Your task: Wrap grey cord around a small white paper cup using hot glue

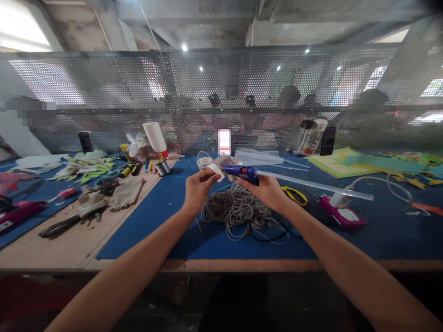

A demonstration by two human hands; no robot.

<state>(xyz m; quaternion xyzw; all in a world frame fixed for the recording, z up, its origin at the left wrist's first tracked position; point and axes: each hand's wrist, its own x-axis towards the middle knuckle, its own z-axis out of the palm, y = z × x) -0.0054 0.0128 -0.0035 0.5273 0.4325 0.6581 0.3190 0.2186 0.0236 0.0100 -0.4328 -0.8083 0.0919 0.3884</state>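
My right hand (266, 189) is closed round a blue hot glue gun (244, 172), with a long clear glue stick (318, 184) poking out of its back end. Between the fingers of my left hand (200, 186) is a small white and grey piece (218, 169), perhaps a paper cup with grey cord; its exact shape is partly hidden. The gun's nozzle points at this piece, and I cannot tell whether they touch. Below both hands lies a loose heap of grey cord (238, 210). A small white basket with a handle (204, 161) stands just behind my left hand.
A stack of paper cups (155, 138) leans at the back left. Work gloves (126, 193) lie on the left. Yellow-handled scissors (296, 196) and a magenta power strip (342, 213) are at right. Behind the phone (224, 142) rises a perforated metal screen (194, 110).
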